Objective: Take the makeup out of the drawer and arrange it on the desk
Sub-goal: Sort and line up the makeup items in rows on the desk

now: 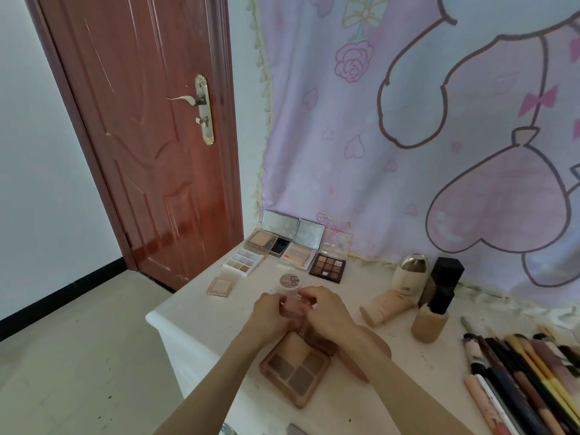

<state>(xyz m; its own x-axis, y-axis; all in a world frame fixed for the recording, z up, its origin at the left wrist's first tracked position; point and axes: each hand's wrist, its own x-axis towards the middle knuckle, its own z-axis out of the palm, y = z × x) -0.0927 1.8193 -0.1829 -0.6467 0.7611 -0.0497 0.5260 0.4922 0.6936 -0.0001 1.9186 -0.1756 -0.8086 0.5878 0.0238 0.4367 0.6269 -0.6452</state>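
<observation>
Both hands meet over the middle of the white desk. The left hand and the right hand curl their fingers round a small pink compact, pinching it between them from either side. Just below the hands, under the wrists, an open brown eyeshadow palette lies flat. Just beyond the fingertips sits a round jar, and to the left of that a small square pink compact. Farther beyond the hands, against the pink wall cloth, stand two open mirrored powder cases, a pale palette and a dark nine-pan palette. To the right of the right hand lie a beige tube, a foundation bottle and a row of brushes. Well to the left of the hands is a red-brown door.
</observation>
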